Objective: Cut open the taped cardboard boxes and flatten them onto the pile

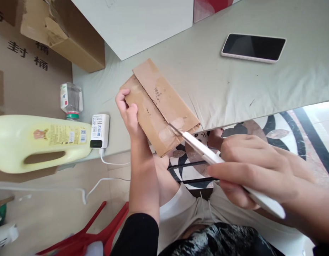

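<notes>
A flat brown cardboard box, with a long seam and clear tape across one end, lies tilted at the table's front edge. My left hand grips its left side, thumb on top and fingers curled at the far edge. In my right hand is a white-handled knife, fingers wrapped round the handle. Its thin dark blade meets the taped seam near the box's near right end.
A black-screened phone lies on the covered table. At the left are a yellow jug, a white power bank with a cable, a clear bottle and an open carton. A white box stands behind.
</notes>
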Demonstrator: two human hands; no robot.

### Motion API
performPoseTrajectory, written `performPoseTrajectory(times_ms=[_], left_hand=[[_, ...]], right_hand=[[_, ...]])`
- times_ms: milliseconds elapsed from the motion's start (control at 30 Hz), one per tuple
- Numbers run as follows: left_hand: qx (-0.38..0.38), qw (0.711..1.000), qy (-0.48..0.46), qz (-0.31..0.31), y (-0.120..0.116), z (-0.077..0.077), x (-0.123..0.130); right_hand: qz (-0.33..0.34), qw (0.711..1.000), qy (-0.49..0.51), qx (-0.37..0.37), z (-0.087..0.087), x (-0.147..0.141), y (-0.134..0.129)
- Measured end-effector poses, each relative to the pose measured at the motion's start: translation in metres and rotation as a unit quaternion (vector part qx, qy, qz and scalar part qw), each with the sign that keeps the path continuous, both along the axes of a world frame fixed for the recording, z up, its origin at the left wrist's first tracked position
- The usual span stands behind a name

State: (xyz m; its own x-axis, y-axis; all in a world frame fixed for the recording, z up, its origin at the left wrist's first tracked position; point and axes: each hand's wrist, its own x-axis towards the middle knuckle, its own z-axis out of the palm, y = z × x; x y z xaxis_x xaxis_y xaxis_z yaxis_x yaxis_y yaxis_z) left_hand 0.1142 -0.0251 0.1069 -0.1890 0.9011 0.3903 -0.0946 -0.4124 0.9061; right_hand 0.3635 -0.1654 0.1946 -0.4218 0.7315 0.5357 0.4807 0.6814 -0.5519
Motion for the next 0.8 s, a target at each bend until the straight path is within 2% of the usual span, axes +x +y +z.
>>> performPoseTrajectory(times_ms=[67, 200, 400, 567, 800], left_hand=[[0.004, 1.0, 0.003, -0.003, 0.001, -0.003, -0.002], [0.002, 1.0, 0.005, -0.003, 0.002, -0.005, -0.003], [0.012, 1.0, 0.019, 0.005, 0.0, -0.002, 0.0], [0.015, 0.998, 0.051, 0.016, 0.001, -0.003, 0.0], [0.015, 0.999, 0.049, 0.02, 0.002, -0.001, 0.001]], right_hand=[[0.029, 0.998, 0.04, 0.042, -0.004, -0.005, -0.001], [-0.003, 0.994, 0.061, 0.093, -0.016, -0.014, 0.001], [-0.003, 0.994, 0.03, 0.109, -0.014, -0.015, -0.003], [-0.036, 0.992, -0.002, 0.123, -0.017, -0.023, -0.005], [-0.035, 0.993, -0.042, 0.103, -0.02, -0.028, -0.004]])
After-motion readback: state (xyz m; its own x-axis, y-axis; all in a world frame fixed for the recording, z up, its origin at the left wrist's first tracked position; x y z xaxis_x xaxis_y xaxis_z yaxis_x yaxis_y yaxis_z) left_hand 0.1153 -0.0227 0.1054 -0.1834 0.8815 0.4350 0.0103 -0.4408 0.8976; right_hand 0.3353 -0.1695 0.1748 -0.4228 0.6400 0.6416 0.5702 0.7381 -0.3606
